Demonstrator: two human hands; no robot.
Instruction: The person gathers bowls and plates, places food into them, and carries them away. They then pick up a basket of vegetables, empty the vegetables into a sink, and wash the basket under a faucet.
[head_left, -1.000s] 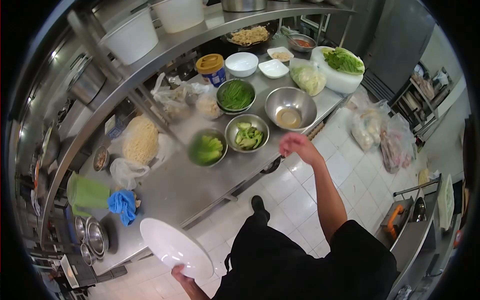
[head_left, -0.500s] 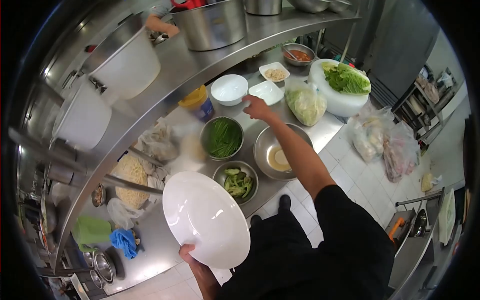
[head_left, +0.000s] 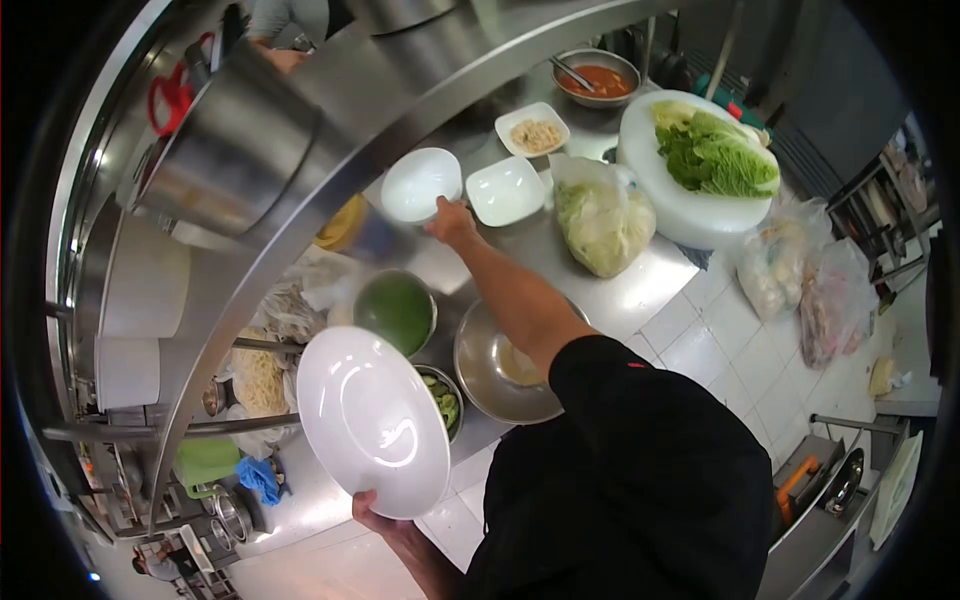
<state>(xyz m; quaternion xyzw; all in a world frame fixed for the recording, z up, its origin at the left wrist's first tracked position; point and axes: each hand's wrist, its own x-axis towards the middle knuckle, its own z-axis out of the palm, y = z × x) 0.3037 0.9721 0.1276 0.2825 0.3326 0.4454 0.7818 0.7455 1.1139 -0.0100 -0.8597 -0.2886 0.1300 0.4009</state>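
My left hand [head_left: 378, 512] grips the rim of a large white oval dish [head_left: 350, 420], which is tilted over the counter edge. With my right arm stretched out, my right hand [head_left: 454, 224] pinches the near rim of a round white bowl [head_left: 412, 180]. Beside that bowl is a white square dish [head_left: 505, 192], and behind it a second square dish holds chopped pale food [head_left: 536, 136]. Below my right forearm sits a steel mixing bowl [head_left: 480, 370] with some liquid. Cut green stalks fill a steel bowl [head_left: 400, 312]; another bowl of green vegetables [head_left: 443, 402] is partly hidden by the oval dish.
A steel shelf [head_left: 400, 110] with large pots crosses above the counter. Bagged cabbage [head_left: 604, 220], lettuce on a round white block [head_left: 690, 215], and red sauce [head_left: 598, 82] stand at the right. Noodles [head_left: 262, 378] and a blue cloth [head_left: 260, 480] lie left. Another person's hand [head_left: 285, 60] shows beyond.
My right hand has moved left from beside the round white bowl onto its near rim. My left hand still holds the oval dish. The whole view has shifted and turned.
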